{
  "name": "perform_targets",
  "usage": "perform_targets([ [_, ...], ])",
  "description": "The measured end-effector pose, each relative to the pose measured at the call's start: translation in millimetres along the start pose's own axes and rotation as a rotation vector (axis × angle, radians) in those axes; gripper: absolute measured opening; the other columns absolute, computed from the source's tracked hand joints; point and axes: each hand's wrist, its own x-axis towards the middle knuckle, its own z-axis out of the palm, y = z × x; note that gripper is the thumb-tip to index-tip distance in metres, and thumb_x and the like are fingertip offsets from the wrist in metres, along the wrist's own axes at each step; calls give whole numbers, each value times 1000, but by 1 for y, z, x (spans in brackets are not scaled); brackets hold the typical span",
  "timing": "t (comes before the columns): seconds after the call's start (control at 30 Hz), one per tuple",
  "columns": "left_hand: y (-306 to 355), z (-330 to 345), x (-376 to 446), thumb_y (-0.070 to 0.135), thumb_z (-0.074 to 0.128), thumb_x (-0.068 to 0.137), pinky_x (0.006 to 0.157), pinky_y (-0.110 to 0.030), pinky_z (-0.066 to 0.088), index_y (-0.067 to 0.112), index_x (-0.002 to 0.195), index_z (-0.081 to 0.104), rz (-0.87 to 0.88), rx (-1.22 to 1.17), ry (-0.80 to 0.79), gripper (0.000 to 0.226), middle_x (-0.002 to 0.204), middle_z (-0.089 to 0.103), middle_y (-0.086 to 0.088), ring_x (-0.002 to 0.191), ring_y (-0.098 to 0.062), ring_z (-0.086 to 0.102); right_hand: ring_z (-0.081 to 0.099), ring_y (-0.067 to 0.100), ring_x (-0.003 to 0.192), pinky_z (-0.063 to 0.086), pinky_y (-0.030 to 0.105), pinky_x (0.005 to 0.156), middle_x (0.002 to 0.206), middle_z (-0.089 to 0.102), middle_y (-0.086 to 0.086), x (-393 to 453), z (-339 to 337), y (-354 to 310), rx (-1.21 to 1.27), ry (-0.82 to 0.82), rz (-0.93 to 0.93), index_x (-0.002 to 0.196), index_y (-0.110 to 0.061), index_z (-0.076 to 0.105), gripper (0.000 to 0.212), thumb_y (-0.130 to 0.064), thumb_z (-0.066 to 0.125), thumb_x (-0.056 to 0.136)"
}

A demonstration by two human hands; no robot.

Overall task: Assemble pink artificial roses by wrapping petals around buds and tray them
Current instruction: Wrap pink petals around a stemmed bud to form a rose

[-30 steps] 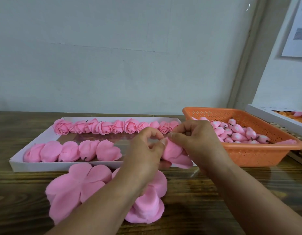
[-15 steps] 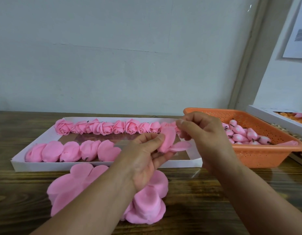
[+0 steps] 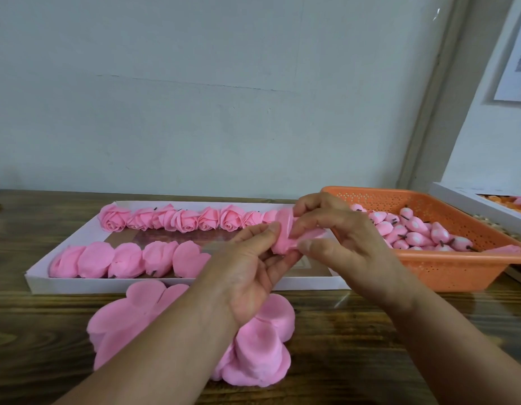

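Half a second ago the petal stood open between the two hands, with one flap sticking out to the right. Now it is folded closer around the bud, and the half-made rose (image 3: 285, 235) looks more like a roll. One second ago the hands were lower, just over the front wall of the white tray (image 3: 177, 285); now they are held higher, over the right end of the tray. I judge that the wrapping step is in progress and this rose is not yet ready for the tray.

The left hand (image 3: 253, 267) has a closed grip on the rose: thumb and forefinger pinch its left side, and the other fingers curl under it. The right hand (image 3: 338, 235) also grips it, with the fingers curled on top and the thumb pressing the loose petal edge from below.

The rose is in the air between both hands, not touching the tray. In the tray a row of finished roses (image 3: 171, 219) lies along the far wall, and a row of petal pieces (image 3: 127, 260) lies nearer. Loose petal sheets (image 3: 130, 314) lie on the desk (image 3: 355, 361) under the left forearm. The orange basket (image 3: 446, 268) on the right holds the buds (image 3: 414, 229).
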Motion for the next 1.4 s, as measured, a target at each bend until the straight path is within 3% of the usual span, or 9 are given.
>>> perform_targets([
  [0.17,0,1,-1,4,66,66,54,-24,57,-2,100,60,13,6,-15,35,77,70,-14,65,-17,70,54,16,100,42,37,91,101,56,2,-1,-1,-3,-198,31,-80,96,-13,72,44,-44,53,71],
  [0.27,-1,1,-2,6,66,65,46,-19,52,-1,102,60,11,24,4,39,70,69,-11,59,-15,69,54,24,87,43,47,78,94,55,5,-1,1,-4,-436,53,-200,92,-11,73,39,-40,54,74],
  [0.4,-2,0,-2,3,60,83,40,-17,48,1,96,61,-14,21,25,13,63,67,-8,52,-14,66,50,27,71,40,44,66,80,54,5,-2,6,-3,-573,114,-312,75,-6,69,32,-35,57,73],
  [0.57,-1,-1,-1,10,66,66,48,-23,54,-4,105,61,0,-27,34,42,77,70,-15,67,-23,70,52,27,70,41,43,68,74,56,7,-2,4,-1,-489,155,-327,68,-4,65,30,-31,56,77],
  [0.77,0,-2,0,10,66,70,51,-24,55,-5,106,61,36,15,40,40,83,72,-17,72,-24,71,57,26,71,42,43,73,72,63,5,0,5,0,-490,123,-284,69,-6,67,30,-32,54,76],
  [0.9,0,-1,0,2,55,89,57,-27,58,-5,94,68,34,51,20,16,85,73,-18,72,-22,72,58,23,72,41,40,78,73,66,1,1,3,-1,-432,135,-266,74,-7,69,28,-27,50,76],
  [1.07,2,1,-4,-6,40,87,57,-27,58,-4,79,68,36,65,-17,29,77,71,-19,66,-22,71,55,25,72,40,43,79,72,64,3,1,1,-3,-493,78,-229,80,-10,71,20,-21,55,79],
  [1.23,0,3,-5,-7,38,85,46,-21,52,-1,68,73,31,56,14,39,67,68,-14,52,-15,64,50,23,73,39,45,80,71,58,1,-1,3,-6,-607,23,-189,80,-14,69,26,-37,56,80],
  [1.4,-4,5,-7,-8,40,87,49,-22,54,-1,78,61,87,107,10,24,62,68,-11,53,-14,67,49,16,67,39,35,86,61,54,-4,1,14,-6,-416,172,-38,67,-11,67,27,-37,71,75],
])
